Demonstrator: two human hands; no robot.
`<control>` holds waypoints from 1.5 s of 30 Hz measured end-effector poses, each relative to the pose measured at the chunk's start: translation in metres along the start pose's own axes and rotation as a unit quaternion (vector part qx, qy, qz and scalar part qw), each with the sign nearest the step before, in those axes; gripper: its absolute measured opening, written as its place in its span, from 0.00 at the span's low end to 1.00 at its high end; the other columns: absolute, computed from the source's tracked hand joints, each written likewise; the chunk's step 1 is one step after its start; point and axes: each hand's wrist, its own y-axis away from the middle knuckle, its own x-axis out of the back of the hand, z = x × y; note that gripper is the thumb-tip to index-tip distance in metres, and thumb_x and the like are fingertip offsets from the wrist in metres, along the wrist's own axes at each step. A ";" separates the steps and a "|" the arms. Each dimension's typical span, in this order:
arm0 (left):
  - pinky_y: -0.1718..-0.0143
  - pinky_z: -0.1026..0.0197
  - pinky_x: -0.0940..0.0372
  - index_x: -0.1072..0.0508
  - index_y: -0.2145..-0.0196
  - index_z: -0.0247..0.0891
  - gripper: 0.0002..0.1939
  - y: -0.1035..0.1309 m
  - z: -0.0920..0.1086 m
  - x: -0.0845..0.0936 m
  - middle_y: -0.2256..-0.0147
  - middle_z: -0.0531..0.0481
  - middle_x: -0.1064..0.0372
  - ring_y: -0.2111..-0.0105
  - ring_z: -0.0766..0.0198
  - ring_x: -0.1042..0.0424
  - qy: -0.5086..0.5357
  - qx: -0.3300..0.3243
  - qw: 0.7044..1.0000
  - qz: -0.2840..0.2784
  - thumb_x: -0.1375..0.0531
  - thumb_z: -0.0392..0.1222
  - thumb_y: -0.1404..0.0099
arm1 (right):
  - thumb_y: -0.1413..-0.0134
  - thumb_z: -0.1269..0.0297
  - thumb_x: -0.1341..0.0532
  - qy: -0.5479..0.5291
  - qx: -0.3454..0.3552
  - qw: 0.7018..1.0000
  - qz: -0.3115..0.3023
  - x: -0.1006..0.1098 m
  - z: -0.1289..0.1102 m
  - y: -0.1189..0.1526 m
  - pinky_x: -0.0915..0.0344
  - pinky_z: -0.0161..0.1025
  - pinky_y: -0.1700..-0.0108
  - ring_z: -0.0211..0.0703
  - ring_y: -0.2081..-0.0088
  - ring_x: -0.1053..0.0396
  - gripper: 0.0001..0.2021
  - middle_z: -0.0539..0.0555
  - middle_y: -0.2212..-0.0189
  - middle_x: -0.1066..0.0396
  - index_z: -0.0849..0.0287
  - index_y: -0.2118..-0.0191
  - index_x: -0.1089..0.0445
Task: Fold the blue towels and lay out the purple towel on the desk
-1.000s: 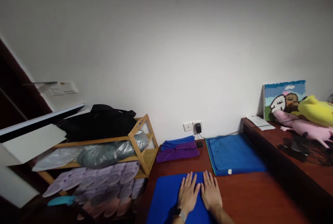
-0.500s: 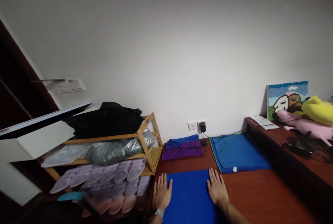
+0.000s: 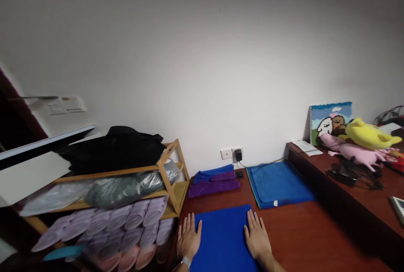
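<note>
A smooth blue cloth (image 3: 222,238) lies flat on the reddish-brown table (image 3: 309,238) at the bottom centre. My left hand (image 3: 189,236) rests flat over its left edge, fingers stretched out, with a watch on the wrist. On the right edge of the same cloth lies my right hand (image 3: 257,234), palm down and fingers spread. Neither hand holds anything. Behind the cloth, near the wall, are a folded purple cloth (image 3: 214,184) and a folded blue cloth (image 3: 213,173). A lighter blue towel (image 3: 279,183) with a green edge and a white tag lies to the right.
A wooden rack (image 3: 170,179) at the left bears a black bag (image 3: 115,150), plastic-wrapped items and several slippers (image 3: 134,215). A raised ledge (image 3: 360,192) at the right holds plush toys (image 3: 353,150), a dog picture (image 3: 331,122) and cables. A black plug (image 3: 238,155) sits in the wall socket.
The view has turned slightly right, so the scene appears shifted left and more of the right ledge shows. Both hands remain flat on the cloth's edges.
</note>
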 end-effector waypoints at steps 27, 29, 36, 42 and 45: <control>0.28 0.46 0.55 0.54 0.28 0.32 0.38 0.086 -0.005 0.020 0.27 0.44 0.60 0.28 0.54 0.57 0.042 -0.046 0.998 -0.033 0.62 0.60 0.25 | 0.33 0.54 0.64 0.039 0.005 0.999 -0.007 -0.001 0.003 0.004 0.67 0.50 0.27 0.47 0.26 0.65 0.34 0.52 0.26 0.63 0.64 0.27 0.60; 0.28 0.46 0.54 0.52 0.28 0.32 0.38 0.089 -0.008 0.018 0.27 0.44 0.59 0.28 0.54 0.56 0.040 -0.039 0.998 -0.020 0.62 0.60 0.25 | 0.32 0.54 0.64 0.040 0.003 0.999 -0.016 0.001 0.003 0.003 0.66 0.50 0.27 0.47 0.26 0.65 0.33 0.52 0.26 0.63 0.64 0.27 0.60; 0.28 0.46 0.55 0.50 0.28 0.30 0.39 0.085 -0.002 0.010 0.28 0.43 0.58 0.28 0.53 0.55 0.044 -0.037 0.998 -0.001 0.61 0.61 0.26 | 0.31 0.53 0.67 0.023 0.004 1.000 -0.001 0.015 0.007 0.032 0.64 0.48 0.26 0.45 0.26 0.67 0.33 0.48 0.25 0.66 0.61 0.26 0.62; 0.29 0.45 0.56 0.48 0.29 0.31 0.40 0.079 -0.005 0.013 0.28 0.42 0.55 0.29 0.52 0.53 0.039 -0.038 0.999 -0.004 0.60 0.61 0.28 | 0.32 0.52 0.64 0.004 0.014 1.000 -0.014 0.007 0.003 0.070 0.63 0.51 0.26 0.47 0.26 0.65 0.33 0.48 0.26 0.63 0.60 0.26 0.58; 0.28 0.44 0.57 0.46 0.30 0.28 0.40 0.079 0.003 0.024 0.29 0.39 0.52 0.29 0.50 0.52 0.022 -0.032 0.999 0.011 0.57 0.60 0.28 | 0.32 0.53 0.63 -0.008 0.022 1.000 -0.013 0.005 0.003 0.073 0.64 0.53 0.26 0.47 0.26 0.64 0.32 0.49 0.26 0.62 0.59 0.27 0.57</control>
